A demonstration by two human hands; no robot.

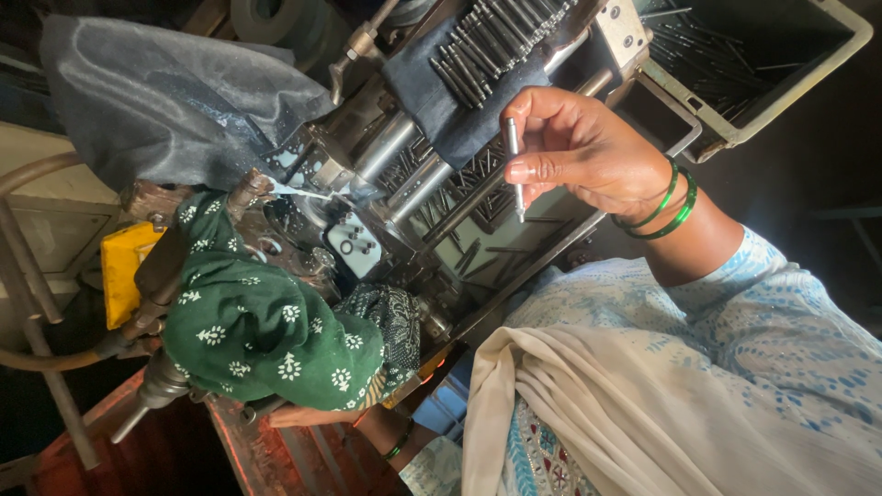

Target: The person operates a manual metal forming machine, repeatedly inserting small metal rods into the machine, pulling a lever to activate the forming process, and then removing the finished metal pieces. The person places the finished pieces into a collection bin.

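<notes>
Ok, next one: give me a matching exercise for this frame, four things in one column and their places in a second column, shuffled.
Things:
1. metal pin
2. green bangles
3. flowered green cloth
4. grey bin

Places:
A. draped over part of the machine
B. in the top right corner, with loose rods inside
C. pinched in the fingers of the right hand
D. round the right wrist

Pairs: 1-C, 2-D, 3-A, 4-B

Dim workshop: grey bin (831, 69) at upper right, dark cloth (165, 101) draped upper left, yellow box (124, 266) and rusty pipe frame (32, 303) at left, daylight from the right.
</notes>
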